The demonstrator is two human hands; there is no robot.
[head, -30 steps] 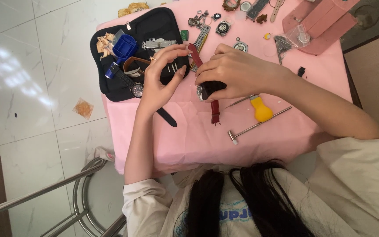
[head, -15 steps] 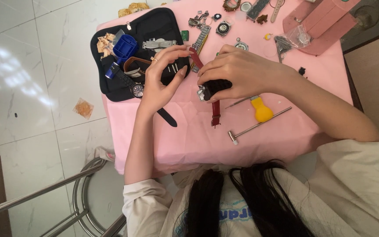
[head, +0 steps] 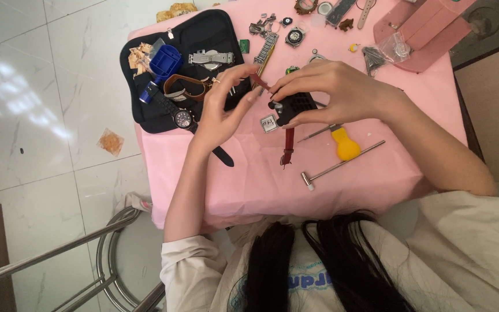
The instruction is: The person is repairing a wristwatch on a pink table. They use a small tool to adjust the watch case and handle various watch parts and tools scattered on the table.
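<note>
I hold a small black block-shaped holder (head: 293,108) just above the pink tablecloth (head: 261,185), my right hand (head: 336,92) closed around it from above. A dark red strap (head: 288,145) hangs below it onto the cloth, with a small square watch face (head: 268,123) just beside. My left hand (head: 223,110) pinches the red strap's upper end (head: 259,81) between thumb and fingers. A yellow-handled tool (head: 345,147) and a small metal hammer (head: 339,166) lie near; the black pouch (head: 203,34) sits to my left.
</note>
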